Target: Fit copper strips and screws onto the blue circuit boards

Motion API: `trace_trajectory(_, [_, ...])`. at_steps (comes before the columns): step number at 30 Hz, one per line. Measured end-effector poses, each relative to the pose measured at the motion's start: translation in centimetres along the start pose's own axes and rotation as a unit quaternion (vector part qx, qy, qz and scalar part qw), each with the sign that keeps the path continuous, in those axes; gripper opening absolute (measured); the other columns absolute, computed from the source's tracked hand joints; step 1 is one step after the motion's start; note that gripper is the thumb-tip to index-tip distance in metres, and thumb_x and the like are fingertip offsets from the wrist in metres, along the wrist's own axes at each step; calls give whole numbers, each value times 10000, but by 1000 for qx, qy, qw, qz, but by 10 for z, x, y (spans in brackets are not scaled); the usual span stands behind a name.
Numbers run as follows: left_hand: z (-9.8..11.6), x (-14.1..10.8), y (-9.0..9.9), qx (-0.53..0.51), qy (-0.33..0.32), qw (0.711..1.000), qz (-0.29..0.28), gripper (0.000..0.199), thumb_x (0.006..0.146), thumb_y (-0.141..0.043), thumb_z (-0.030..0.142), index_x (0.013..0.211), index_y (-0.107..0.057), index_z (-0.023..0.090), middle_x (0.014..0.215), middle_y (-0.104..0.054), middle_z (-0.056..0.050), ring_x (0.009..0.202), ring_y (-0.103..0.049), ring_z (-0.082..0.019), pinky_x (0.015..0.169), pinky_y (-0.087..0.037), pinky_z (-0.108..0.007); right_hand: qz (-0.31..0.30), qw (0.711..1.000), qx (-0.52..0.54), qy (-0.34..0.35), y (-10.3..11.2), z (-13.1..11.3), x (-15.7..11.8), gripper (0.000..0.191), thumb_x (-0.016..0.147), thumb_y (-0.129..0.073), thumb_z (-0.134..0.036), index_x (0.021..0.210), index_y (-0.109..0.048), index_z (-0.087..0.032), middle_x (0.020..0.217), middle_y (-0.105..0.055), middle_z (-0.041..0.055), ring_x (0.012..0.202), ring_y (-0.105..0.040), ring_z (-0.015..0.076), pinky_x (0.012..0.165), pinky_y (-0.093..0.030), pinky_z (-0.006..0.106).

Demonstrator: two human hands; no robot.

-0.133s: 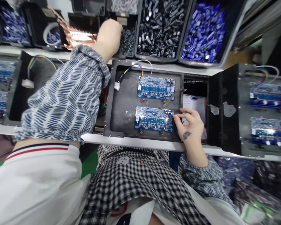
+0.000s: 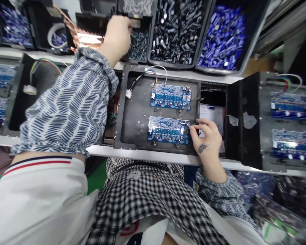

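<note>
Currently your left hand (image 2: 117, 32), upper centre of frame, reaches over the screw bin (image 2: 139, 44); fingers hidden, grip unreadable. Your right hand (image 2: 206, 136), fingers loosely apart, touches the right end of the near board (image 2: 168, 129), whose long axis runs left-right in the tray (image 2: 135, 112).

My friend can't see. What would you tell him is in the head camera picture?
A person's left hand reaches up into a bin of small screws while the right hand touches the edge of the nearer blue circuit board. That board and another blue board lie in a black tray, below bins of small parts.
</note>
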State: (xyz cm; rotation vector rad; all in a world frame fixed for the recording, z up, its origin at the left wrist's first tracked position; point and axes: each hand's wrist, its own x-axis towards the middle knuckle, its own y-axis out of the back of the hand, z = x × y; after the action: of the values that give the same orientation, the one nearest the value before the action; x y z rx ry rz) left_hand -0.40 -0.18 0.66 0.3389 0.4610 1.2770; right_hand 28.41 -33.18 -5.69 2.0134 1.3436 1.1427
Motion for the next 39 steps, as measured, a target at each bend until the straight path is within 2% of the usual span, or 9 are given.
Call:
trace_trajectory(2, [10, -9, -6, -25, -22, 999, 31, 206, 1031, -475, 105, 961, -668, 123, 1253, -662, -47, 1273, -352, -222, 1239, -93, -331, -2, 1000, -2, -2, 1, -2, -1, 134, 889, -662, -309, 770, -697, -258, 1019, -737, 72, 958, -718, 265, 914, -584, 479])
trace_trajectory(4, [26, -32, -23, -70, -22, 997, 13, 224, 1022, -501, 118, 856, -652, 111, 948, -672, -44, 984, -479, -126, 1047, -354, -289, -2, 1000, -9, -2, 1, -3, -1, 127, 895, -659, -305, 783, -694, -257, 1024, -738, 72, 962, -718, 265, 908, -583, 472])
trace_trajectory(6, [45, -69, -49, -141, -5, 988, -56, 186, 1018, -559, 145, 868, -647, 77, 806, -617, -12, 800, -482, -60, 840, -407, -225, -5, 1000, -25, -3, 1, -5, -1, 126, 904, -651, -308, 795, -689, -258, 1033, -743, 71, 969, -720, 262, 901, -583, 461])
trace_trajectory(8, [59, -114, -78, -307, 109, 925, -195, 151, 1029, -562, 123, 963, -684, 63, 826, -617, -4, 757, -519, -49, 784, -417, -207, -10, 999, -44, -3, 0, -7, -1, 126, 913, -639, -310, 809, -685, -257, 1044, -747, 73, 979, -720, 263, 895, -581, 454])
trace_trajectory(13, [58, -189, -129, -375, 256, 825, -337, 208, 975, -639, 126, 806, -759, 111, 747, -642, -11, 632, -477, -56, 699, -451, -194, -52, 994, -101, 7, 0, -13, -2, 145, 931, -596, -302, 831, -684, -244, 1068, -752, 104, 979, -701, 296, 900, -552, 496])
trace_trajectory(21, [46, -187, -137, -434, 357, 764, -318, 319, 1047, -562, 130, 773, -725, 110, 813, -716, -39, 712, -626, -43, 747, -530, -126, -56, 998, -18, 25, 27, -43, 27, 247, 962, -611, -344, 1176, -713, -274, 1210, -713, 103, 1160, -660, 315, 1052, -503, 530])
trace_trajectory(28, [46, -189, -140, -486, 376, 735, -287, 342, 1056, -556, 127, 741, -689, 101, 769, -692, -13, 713, -640, -35, 844, -517, -154, -41, 997, 27, 57, 4, -53, 40, 120, 947, -635, -325, 965, -742, -273, 1011, -756, 68, 974, -714, 263, 926, -577, 479])
trace_trajectory(34, [44, -186, -139, -491, 335, 755, -277, 323, 1049, -561, 118, 766, -716, 97, 797, -707, -15, 756, -648, -32, 1007, -493, -196, -65, 997, 30, 30, 5, -49, 60, 158, 932, -633, -381, 889, -761, -299, 916, -740, 57, 870, -697, 249, 805, -583, 442])
trace_trajectory(39, [40, -186, -141, -462, 314, 785, -266, 201, 972, -584, -14, 1012, -760, 73, 1047, -763, -103, 940, -704, -87, 1065, -485, -244, -78, 996, 29, -37, -4, 0, 121, 108, 872, -660, -307, 865, -752, -250, 864, -751, 53, 766, -668, 203, 728, -548, 363])
